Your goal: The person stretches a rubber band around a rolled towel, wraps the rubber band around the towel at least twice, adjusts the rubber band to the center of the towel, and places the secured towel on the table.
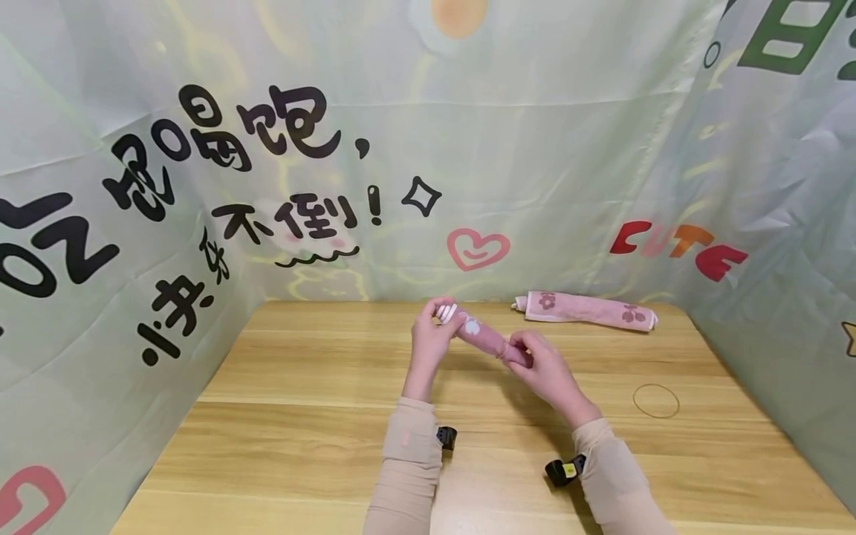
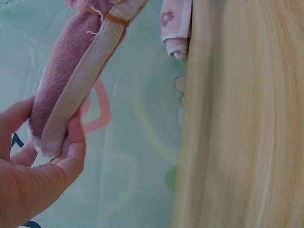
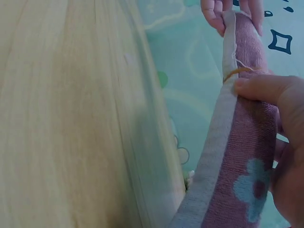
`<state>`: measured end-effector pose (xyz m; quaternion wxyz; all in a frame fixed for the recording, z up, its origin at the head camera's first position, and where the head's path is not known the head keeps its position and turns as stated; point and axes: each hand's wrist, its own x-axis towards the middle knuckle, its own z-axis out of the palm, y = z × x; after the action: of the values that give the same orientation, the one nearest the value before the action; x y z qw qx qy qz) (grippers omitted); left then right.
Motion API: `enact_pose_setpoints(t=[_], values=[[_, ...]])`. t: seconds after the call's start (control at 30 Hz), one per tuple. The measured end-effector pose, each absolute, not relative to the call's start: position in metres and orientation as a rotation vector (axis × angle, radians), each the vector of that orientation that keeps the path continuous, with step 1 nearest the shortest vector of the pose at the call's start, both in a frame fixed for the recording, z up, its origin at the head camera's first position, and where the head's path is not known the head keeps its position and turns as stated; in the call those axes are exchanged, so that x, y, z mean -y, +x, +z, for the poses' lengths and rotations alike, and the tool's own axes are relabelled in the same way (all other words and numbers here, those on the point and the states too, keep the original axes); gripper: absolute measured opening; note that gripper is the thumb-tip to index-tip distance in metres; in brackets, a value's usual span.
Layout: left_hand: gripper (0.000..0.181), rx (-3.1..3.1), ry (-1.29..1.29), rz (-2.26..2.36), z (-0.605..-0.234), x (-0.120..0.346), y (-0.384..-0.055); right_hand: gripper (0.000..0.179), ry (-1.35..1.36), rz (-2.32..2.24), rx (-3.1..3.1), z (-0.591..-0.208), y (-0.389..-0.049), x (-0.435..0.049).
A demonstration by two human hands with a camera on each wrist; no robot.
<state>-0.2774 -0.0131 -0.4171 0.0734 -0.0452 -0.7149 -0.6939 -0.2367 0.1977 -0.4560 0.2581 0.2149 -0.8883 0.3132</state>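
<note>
A mauve towel [image 1: 480,332] with a pale edge strip is rolled into a tube and held up over the table, slanting down to the right. My left hand [image 1: 430,339] grips its upper left end, thumb and fingers on opposite sides. Around the roll runs a tan rubber band [image 2: 110,17], with a loose white thread beside it. Right at the band, my right hand [image 1: 550,374] pinches the roll; its thumb [image 3: 266,88] lies over the pale strip. A light blue flower print [image 3: 252,190] shows on the towel in the right wrist view.
A second rolled towel [image 1: 585,310], pink with flower prints, lies along the back right of the wooden table [image 1: 301,416]. On the right side rests a loose rubber band [image 1: 656,400]. Printed cloth walls [image 1: 568,171] stand behind and at both sides.
</note>
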Motion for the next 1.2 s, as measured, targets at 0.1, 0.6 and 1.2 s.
enact_pose_setpoints(t=[0.1, 0.6, 1.2], values=[[0.03, 2.12, -0.103, -2.061, -0.417, 0.013, -0.278, 0.035, 0.631, 0.86, 2.401, -0.456, -0.237, -0.197], [0.024, 2.051, -0.122, -2.078, -0.414, 0.007, -0.275, 0.027, 0.81, 0.918, 2.419, -0.456, -0.235, -0.192], [0.022, 2.038, -0.04, -2.087, -0.411, 0.007, -0.276, 0.027, 0.786, 1.156, 2.452, -0.45, -0.228, -0.187]])
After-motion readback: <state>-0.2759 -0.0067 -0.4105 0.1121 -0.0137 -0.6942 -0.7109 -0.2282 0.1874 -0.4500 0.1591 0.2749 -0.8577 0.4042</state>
